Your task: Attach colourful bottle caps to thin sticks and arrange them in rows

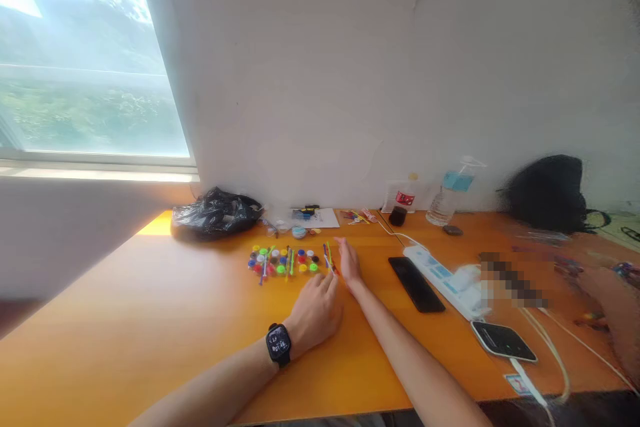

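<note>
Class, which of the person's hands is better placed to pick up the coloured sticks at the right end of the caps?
Probably the right: the right hand lies open right beside the coloured sticks, along their length. The left hand, wearing the watch, reaches only their near end.

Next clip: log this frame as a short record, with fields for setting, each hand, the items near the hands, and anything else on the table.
setting: orange table beside a window
left hand: rests on the table, fingers curled, watch on the wrist; whether it holds anything cannot be told
right hand: open, fingers straight, beside the coloured sticks
nearby: coloured caps clustered left of both hands
elsewhere: black bag, black phone, power strip, water bottle
other person: arm at the right edge
</note>
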`<state>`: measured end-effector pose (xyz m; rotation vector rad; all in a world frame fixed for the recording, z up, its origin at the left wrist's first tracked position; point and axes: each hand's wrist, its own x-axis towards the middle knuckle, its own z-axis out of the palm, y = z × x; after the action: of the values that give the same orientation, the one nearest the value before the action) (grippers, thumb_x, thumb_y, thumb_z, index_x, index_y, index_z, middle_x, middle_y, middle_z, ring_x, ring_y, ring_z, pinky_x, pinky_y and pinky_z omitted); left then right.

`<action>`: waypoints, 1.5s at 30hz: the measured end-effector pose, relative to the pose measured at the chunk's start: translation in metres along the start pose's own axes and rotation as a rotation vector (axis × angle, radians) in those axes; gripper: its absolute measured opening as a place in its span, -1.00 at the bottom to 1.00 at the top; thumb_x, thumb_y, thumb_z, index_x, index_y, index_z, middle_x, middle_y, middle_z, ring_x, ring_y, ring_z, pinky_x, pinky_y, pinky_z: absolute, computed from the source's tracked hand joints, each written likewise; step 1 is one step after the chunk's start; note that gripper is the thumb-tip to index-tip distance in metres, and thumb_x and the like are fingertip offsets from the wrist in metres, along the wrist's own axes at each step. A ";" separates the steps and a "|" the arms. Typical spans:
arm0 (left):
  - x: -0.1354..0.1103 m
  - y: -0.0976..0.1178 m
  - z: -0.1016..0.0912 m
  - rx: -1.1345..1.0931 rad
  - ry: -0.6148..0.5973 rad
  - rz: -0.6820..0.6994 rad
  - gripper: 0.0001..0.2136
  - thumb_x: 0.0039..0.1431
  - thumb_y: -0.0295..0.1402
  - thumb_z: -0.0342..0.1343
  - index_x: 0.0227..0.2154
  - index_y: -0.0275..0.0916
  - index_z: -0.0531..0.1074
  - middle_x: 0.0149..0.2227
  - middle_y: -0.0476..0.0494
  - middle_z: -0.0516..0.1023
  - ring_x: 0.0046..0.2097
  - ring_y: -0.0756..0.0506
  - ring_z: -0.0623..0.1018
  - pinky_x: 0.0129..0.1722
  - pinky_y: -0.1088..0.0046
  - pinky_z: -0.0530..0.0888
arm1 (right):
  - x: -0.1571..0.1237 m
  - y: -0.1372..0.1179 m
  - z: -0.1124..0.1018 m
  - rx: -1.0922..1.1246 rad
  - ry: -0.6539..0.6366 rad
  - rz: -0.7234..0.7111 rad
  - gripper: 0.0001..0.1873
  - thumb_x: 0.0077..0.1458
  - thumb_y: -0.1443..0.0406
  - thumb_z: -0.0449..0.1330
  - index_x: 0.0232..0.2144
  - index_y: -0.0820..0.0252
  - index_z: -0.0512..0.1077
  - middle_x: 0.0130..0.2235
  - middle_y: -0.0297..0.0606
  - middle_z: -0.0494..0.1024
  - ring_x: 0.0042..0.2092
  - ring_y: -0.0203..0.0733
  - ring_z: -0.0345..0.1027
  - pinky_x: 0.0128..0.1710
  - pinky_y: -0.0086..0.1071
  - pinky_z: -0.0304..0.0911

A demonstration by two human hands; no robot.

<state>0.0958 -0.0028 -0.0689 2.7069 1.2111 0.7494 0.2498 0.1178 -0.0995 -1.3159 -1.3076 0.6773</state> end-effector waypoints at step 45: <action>-0.002 0.005 0.005 0.078 -0.102 0.107 -0.79 0.33 -0.41 -0.01 -0.42 -0.21 0.45 -0.33 -0.27 0.48 -0.16 -0.26 0.46 -0.08 0.12 0.41 | 0.008 -0.008 -0.037 -0.231 -0.388 -0.243 -0.73 0.20 0.26 0.16 -0.12 0.18 0.59 -0.04 -0.04 0.65 -0.04 -0.03 0.56 0.04 -0.16 0.44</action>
<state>0.1006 -0.0075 -0.0732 2.8536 1.1033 0.5783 0.2831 0.1126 -0.0811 -1.2149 -1.8729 0.6441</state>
